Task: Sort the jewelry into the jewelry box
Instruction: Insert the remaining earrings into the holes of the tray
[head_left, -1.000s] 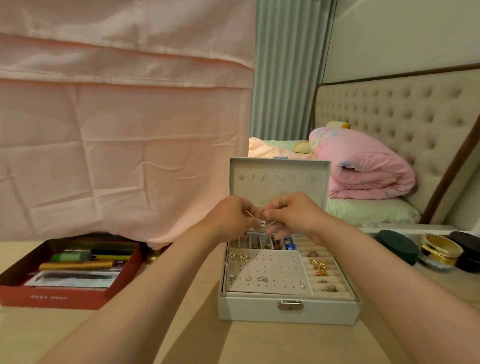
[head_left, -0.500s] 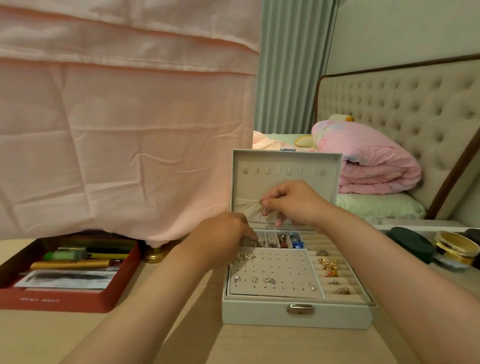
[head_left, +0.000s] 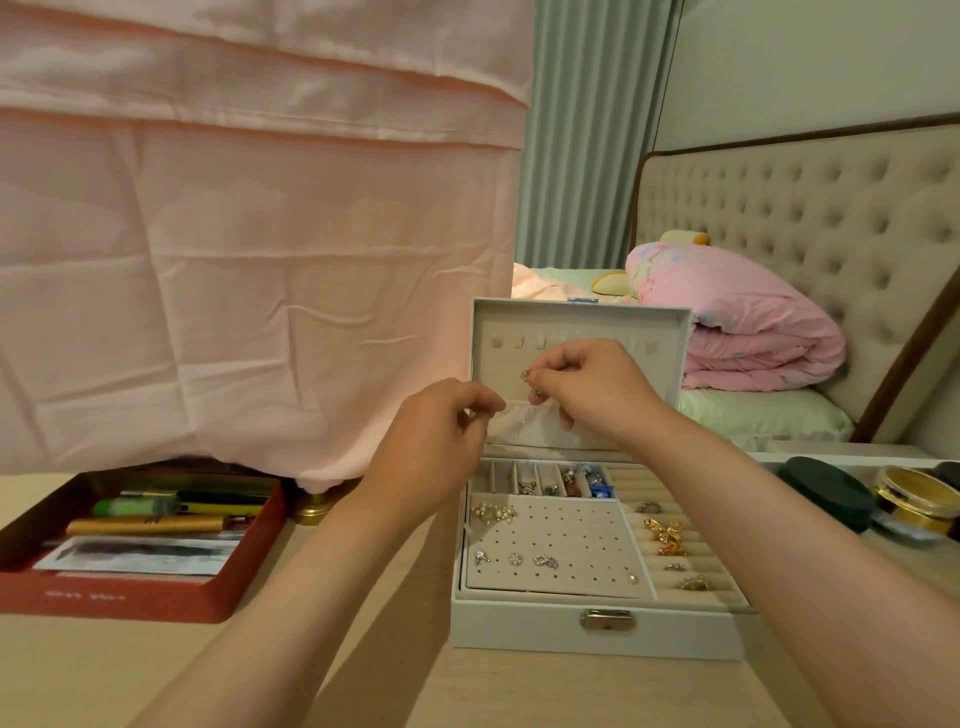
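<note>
The pale grey jewelry box (head_left: 597, 631) stands open on the table, its lid (head_left: 670, 322) upright. Earrings (head_left: 493, 513) sit on the perforated pad, rings (head_left: 665, 532) in the roll slots at right, and small pieces fill the back compartments. My right hand (head_left: 592, 387) is in front of the lid and pinches a thin silver necklace (head_left: 529, 378) by its pendant. The chain hangs down over the lid's pocket. My left hand (head_left: 441, 441) hovers just left of the chain with curled fingers. I cannot make out whether those fingers touch the chain.
A red tray (head_left: 130, 597) with pens, tubes and papers lies at left. A pink cloth (head_left: 249, 260) hangs behind it over a gold base (head_left: 311, 512). A dark green lid (head_left: 831, 493) and a gold tin (head_left: 914, 499) sit at right, with the bed beyond.
My left hand dropped from the necklace to the box's back compartments, then rose beside the chain. My right hand lifted the pendant higher against the lid.
</note>
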